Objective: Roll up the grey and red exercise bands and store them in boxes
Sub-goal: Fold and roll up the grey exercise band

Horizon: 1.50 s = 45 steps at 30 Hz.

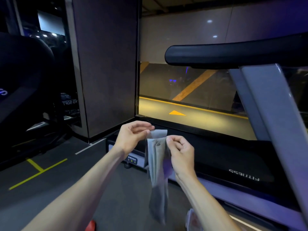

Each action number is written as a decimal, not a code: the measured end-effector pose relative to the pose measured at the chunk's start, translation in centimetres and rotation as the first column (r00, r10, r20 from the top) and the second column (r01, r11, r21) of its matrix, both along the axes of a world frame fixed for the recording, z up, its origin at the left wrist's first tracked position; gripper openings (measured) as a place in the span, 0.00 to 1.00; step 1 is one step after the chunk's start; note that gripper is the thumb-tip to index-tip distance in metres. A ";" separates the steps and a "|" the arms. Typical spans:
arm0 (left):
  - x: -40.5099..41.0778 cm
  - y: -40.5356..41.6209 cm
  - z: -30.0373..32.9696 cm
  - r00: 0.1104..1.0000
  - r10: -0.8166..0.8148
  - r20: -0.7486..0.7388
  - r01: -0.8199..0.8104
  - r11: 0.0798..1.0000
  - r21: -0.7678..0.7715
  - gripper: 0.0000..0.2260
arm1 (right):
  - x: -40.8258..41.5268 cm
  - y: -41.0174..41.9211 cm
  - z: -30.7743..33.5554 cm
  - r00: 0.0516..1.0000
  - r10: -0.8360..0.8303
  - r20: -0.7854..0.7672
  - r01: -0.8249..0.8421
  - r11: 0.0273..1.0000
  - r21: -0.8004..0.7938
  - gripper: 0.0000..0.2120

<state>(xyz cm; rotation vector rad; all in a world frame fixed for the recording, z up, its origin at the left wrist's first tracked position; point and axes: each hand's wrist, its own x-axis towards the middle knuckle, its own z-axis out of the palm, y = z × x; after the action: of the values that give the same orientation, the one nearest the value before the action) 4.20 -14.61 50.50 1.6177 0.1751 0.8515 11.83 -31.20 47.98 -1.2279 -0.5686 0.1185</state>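
Dim gym room, dark grey floor (55,194) marked with yellow and white tape lines. A large window (188,104) faces a lit roadway with 1 yellow arrow painted on it. To its left stands 1 brown wall panel (106,67).

1 treadmill (225,157) fills the right side, with a black padded handrail (233,55) and a grey upright (273,117). 1 dark machine (25,84) sits at far left (make unreadable).

1 grey band (157,165) is held up between both forearms, in front of the treadmill's front end, its length hanging slack toward the floor. The left hand (131,136) pinches the top edge between thumb and fingertips. The right hand (180,151), fingers curled, grips the band just below that edge.

1 red object (90,225) shows at the bottom edge (too cropped to tell what).
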 end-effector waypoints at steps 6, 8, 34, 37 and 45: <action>-0.1 -1.9 -0.8 0.998 -0.060 0.016 0.062 0.994 -0.086 0.07 | 0.1 0.1 -0.2 0.987 -0.161 0.000 0.161 0.987 0.010 0.04; -0.2 -2.1 -0.9 0.998 -0.066 0.021 0.067 0.993 -0.093 0.06 | 0.0 -0.1 -0.1 0.984 -0.175 0.022 0.174 0.984 0.022 0.04; -1.5 -7.0 -1.6 0.999 0.027 0.040 -0.031 0.994 0.103 0.25 | -0.8 1.4 1.1 0.880 -0.475 -0.019 0.468 0.873 -0.135 0.06; -1.4 -7.2 -1.7 0.995 0.086 0.054 -0.090 0.991 0.096 0.21 | -1.3 1.6 1.4 0.865 -0.501 -0.011 0.493 0.855 -0.163 0.05; -1.5 -7.2 -1.6 0.985 0.160 0.063 -0.169 0.971 0.169 0.18 | -1.7 1.6 1.6 0.875 -0.484 0.018 0.479 0.860 -0.176 0.04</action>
<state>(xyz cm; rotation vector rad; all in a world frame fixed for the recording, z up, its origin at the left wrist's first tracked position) 2.74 -21.78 48.90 1.7608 0.2067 1.0575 10.14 -29.63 49.62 -1.5061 -0.2133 -0.2449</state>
